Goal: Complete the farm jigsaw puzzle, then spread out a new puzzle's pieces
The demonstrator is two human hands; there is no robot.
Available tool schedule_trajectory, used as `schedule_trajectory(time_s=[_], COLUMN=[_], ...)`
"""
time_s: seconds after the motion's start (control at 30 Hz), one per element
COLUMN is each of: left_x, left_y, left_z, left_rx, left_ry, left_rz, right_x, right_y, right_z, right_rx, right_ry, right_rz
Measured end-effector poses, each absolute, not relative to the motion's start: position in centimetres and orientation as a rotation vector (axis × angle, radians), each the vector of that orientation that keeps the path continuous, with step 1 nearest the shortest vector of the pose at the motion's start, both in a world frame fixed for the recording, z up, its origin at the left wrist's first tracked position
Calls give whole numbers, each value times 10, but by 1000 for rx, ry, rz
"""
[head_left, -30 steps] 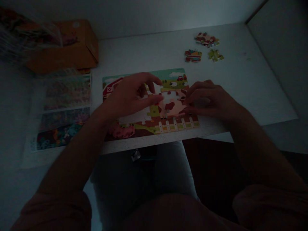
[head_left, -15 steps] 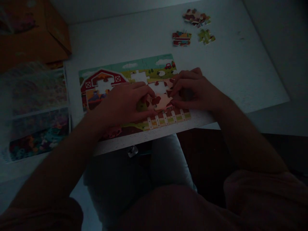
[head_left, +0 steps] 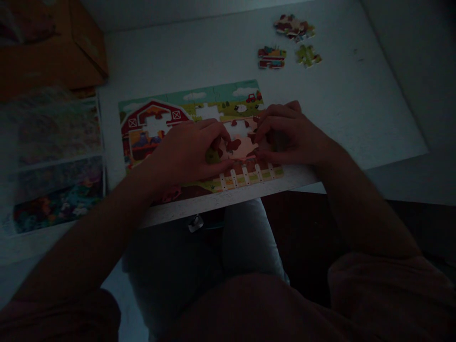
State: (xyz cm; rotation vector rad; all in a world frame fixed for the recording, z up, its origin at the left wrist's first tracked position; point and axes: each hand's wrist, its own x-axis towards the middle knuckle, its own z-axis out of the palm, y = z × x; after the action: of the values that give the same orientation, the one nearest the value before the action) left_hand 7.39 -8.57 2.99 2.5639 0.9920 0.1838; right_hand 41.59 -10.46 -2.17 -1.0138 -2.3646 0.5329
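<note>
A farm-scene jigsaw puzzle (head_left: 199, 97) lies on the white table, with gaps in the barn, near the top middle and in the cow. Over its cow part, a cream puzzle piece with brown patches (head_left: 245, 147) is held between my two hands. My left hand (head_left: 194, 149) curls its fingers and thumb at the piece's left side and covers the middle of the puzzle. At the piece's right end, the thumb and fingers of my right hand (head_left: 290, 135) are closed on it. Dim light leaves the exact fingertip contact hard to see.
Loose puzzle pieces lie beyond the puzzle: a brown-and-cream pile (head_left: 294, 27), a red and blue one (head_left: 271, 57) and a green one (head_left: 308, 56). An orange box (head_left: 53, 52) stands at back left, with plastic-wrapped picture sheets (head_left: 59, 161) before it.
The view has shifted slightly. Both hands stay at the same cow piece, with barely any movement of the fingers.
</note>
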Motion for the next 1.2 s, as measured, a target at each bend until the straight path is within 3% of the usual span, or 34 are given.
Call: schedule_trajectory(time_s=[1.2], left_x=[73], left_y=[-83], left_z=[25], left_rx=[2558], left_ry=[984], left_rz=[125], right_x=[416], right_y=[-104], right_z=[-19], right_rx=[-1050], right_ry=[-2364], right_rz=[564])
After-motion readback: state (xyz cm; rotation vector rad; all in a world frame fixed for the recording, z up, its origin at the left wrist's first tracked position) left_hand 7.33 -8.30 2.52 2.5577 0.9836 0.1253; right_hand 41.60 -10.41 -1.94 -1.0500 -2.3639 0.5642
